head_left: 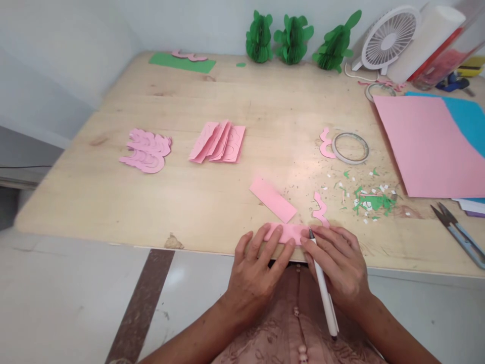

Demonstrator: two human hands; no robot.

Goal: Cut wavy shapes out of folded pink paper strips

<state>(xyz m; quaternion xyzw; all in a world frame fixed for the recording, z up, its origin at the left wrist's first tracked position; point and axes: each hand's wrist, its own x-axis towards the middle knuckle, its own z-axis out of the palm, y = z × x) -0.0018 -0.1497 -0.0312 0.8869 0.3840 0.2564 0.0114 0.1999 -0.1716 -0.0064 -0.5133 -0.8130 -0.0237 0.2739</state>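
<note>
the strip [295, 232] lies at the lower centre of the frame, by the table's [212, 212] near edge. my left hand [254, 275] rests on its left part, fingers slightly spread. my right hand [339, 268] is at its right end, fingers close together, holding the pen [322, 285] tip upward; how the thumb grips i cannot tell. just above, a pink slip [273, 199] slants, and a wavy cutout [320, 209] lies by my right fingers.
</note>
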